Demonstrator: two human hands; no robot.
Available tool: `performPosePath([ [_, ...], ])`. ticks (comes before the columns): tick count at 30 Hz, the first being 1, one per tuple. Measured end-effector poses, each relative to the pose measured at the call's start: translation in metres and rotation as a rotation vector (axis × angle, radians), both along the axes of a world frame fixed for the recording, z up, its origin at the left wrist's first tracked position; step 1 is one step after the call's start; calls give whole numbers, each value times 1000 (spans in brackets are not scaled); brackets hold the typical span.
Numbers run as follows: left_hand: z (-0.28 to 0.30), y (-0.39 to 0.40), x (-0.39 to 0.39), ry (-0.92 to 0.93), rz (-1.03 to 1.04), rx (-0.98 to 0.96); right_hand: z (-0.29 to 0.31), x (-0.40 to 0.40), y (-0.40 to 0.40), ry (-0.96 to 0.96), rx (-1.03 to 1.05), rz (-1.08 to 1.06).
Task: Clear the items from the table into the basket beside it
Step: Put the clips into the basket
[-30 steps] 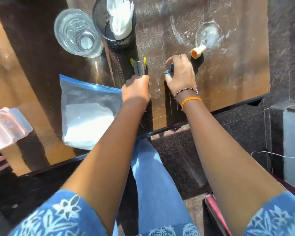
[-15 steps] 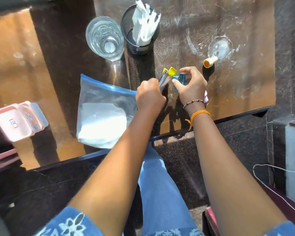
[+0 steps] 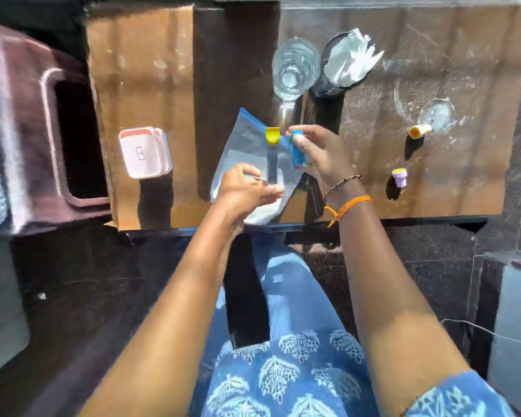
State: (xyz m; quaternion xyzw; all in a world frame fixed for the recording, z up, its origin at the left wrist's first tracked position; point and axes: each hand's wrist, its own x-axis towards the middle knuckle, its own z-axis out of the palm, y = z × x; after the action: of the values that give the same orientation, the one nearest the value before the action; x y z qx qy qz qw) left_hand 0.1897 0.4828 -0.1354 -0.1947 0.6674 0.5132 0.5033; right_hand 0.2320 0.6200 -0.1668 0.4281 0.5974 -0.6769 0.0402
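Observation:
My left hand (image 3: 247, 191) is shut on the lower end of a slim grey tube with a yellow cap (image 3: 272, 155), held above the table. My right hand (image 3: 319, 152) grips a blue-capped tube (image 3: 297, 149) right beside it. Both hover over a clear zip bag with a blue edge (image 3: 247, 136) lying on the glossy brown table (image 3: 151, 91). A pink basket (image 3: 27, 130) stands off the table's left side, blurred.
A drinking glass (image 3: 295, 69) and a black mesh cup holding white paper (image 3: 348, 66) stand at the back. A pink lidded box (image 3: 143, 152) lies left. An orange-ended cork piece (image 3: 419, 131) and a small purple cap (image 3: 400, 176) rest at the right.
Both hands lifted their tubes off the table and carried them left, over the zip bag. The view swung left, so the basket now shows.

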Motion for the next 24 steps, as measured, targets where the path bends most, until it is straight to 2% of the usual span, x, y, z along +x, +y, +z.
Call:
performPosePath([
  [8,38,-140,-59,93,194,31,45,-96,-143,65,-227,211],
  [12,50,-209,-87,194,305,-16,64,-149,-211,45,-208,309],
  [15,59,-256,-115,269,352,-51,75,-188,-255,64,-223,301],
  [18,63,-299,-150,335,357,-164,82,-228,-295,91,-242,287],
  [19,63,-312,-163,357,346,-209,85,-241,-307,88,-236,286],
  [24,60,-351,-227,494,205,-471,79,-296,-353,90,48,375],
])
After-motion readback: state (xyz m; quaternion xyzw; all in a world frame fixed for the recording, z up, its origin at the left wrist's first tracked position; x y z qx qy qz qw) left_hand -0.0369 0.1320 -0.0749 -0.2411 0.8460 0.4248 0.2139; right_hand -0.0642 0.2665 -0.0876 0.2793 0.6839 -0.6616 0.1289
